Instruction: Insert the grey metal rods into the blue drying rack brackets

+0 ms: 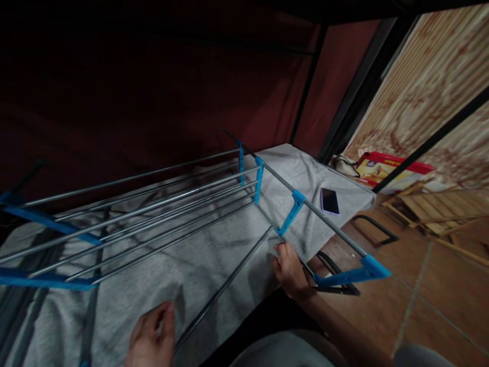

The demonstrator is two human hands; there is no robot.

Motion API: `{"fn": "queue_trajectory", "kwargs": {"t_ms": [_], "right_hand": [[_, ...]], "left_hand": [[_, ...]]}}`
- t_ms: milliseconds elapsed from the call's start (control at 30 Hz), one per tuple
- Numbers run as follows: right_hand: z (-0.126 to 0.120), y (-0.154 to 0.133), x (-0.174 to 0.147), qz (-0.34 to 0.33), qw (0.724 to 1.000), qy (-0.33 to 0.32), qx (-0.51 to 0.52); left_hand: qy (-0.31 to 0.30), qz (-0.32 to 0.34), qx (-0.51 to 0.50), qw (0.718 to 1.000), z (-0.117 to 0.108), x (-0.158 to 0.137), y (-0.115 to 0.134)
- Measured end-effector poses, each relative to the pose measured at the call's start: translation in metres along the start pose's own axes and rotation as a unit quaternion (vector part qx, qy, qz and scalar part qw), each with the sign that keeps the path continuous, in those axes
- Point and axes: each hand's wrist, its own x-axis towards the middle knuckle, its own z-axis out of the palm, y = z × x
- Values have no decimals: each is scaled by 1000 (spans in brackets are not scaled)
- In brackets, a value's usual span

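A partly assembled clothes drying rack [183, 196] with grey metal rods and blue plastic brackets lies across a grey blanket [160, 265]. At its right end, my right hand [291, 270] is closed around the lower side bar, just below a blue bracket [292, 211]. A single slanting rod [229, 281] runs from near that bracket towards me, passing between my hands. Low in the view, my left hand [151, 334] hovers left of this rod, thumb and fingers curled together. Whether anything is between its fingertips cannot be made out.
A phone [329, 201] lies on the blanket beyond the rack. Several dark tubes [32, 285] rest at the left. On the tiled floor to the right are a red and yellow box [385, 171] and a wooden slatted piece [443, 209]. Dark posts frame the bed.
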Motion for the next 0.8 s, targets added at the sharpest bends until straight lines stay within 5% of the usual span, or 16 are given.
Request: {"fn": "queue_trajectory", "kwargs": {"t_ms": [133, 267, 367, 567, 800], "right_hand": [[-3, 29, 10, 65, 989, 33, -126], [9, 41, 22, 101, 984, 13, -149], [20, 47, 27, 102, 982, 22, -155], [36, 64, 23, 59, 984, 73, -153], [41, 73, 17, 20, 992, 89, -92]], "left_hand": [[-103, 75, -190, 974, 42, 51, 110], [-195, 148, -165, 955, 87, 104, 210], [-218, 173, -144, 950, 120, 126, 262], [-222, 185, -84, 954, 175, 135, 322], [-172, 121, 4, 978, 210, 130, 336]]}}
